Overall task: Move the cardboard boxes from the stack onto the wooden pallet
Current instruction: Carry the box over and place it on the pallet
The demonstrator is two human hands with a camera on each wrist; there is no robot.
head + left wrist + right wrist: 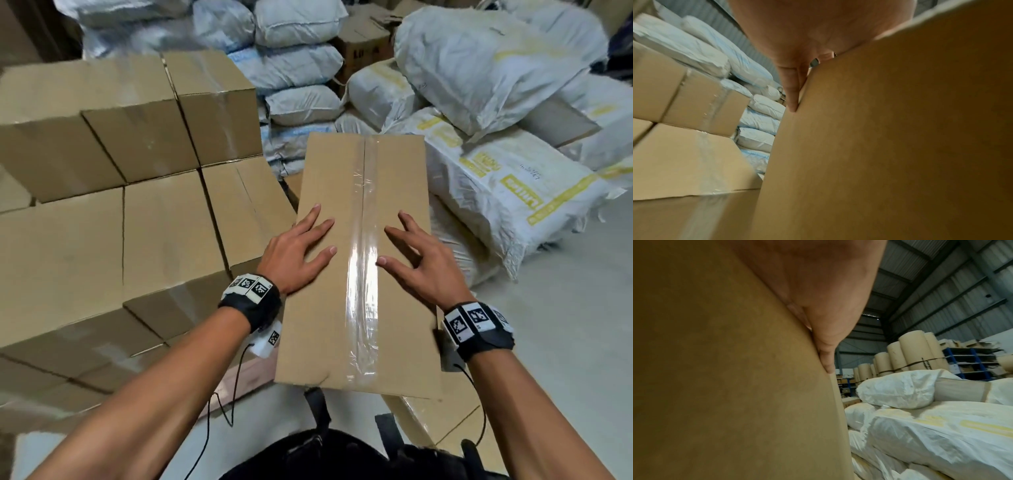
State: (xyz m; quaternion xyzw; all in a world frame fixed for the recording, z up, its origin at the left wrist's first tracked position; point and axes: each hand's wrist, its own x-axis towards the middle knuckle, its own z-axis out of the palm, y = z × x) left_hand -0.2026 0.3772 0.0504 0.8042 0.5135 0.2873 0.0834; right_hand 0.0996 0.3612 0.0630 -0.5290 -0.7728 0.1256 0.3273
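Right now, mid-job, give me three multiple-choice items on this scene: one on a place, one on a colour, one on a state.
1. The stacked cardboard boxes lie where, relative to the taped box?
A. on the person's left
B. on the person's right
C. on top of it

2. What colour is the print on the white sacks?
A. red
B. yellow
C. black

3. How do the left hand and right hand meet the taped box?
A. fists clenched
B. fingers spread flat on top
C. not touching

Key: 1 A, boxes fill the head view's left; 2 B, yellow lettering shows; 3 B, straight fingers rest on the lid.
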